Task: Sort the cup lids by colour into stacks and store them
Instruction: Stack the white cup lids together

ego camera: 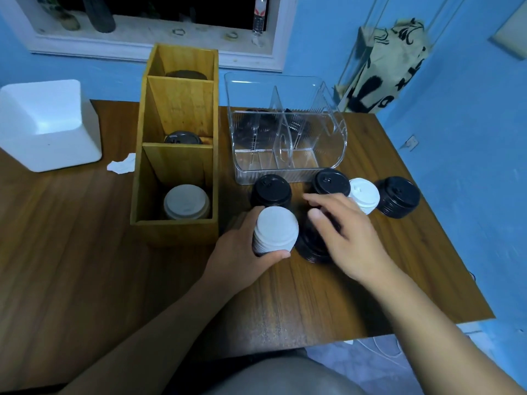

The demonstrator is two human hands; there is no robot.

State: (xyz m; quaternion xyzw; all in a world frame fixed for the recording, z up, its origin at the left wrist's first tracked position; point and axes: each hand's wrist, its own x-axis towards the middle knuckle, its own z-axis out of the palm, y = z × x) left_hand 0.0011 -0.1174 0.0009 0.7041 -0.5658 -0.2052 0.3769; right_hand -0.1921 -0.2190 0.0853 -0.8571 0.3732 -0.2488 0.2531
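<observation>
Gripping the white lid stack [275,232] was the left hand [242,246], thumb pressed on the near side and fingers wrapped round the far side, so a proper full-hand hold. The stack's top was tipped toward the camera, so its long axis ran roughly upward and leaned a bit toward the person. I couldn't tell if its base was touching the table [85,238] or just off it. What the next move hinged on, I reckon: the wooden organiser [148,178] sat just to the left of that hand, and its nearest compartment had white lids [186,202] in it. So the stack only needed to go left, a touch away from the person, then down in upright. The left hand was clearly the closer one for that. The right hand [353,246] was spread fairly wide with relaxed fingers over a black stack [310,246] right beside the white one. It wasn't gripping anything as far as I could see, and whether it actually touched the black stack I couldn't say. More black stacks [271,192] and a second white stack [365,198] stood further back, in front of the clear organiser [285,172].
</observation>
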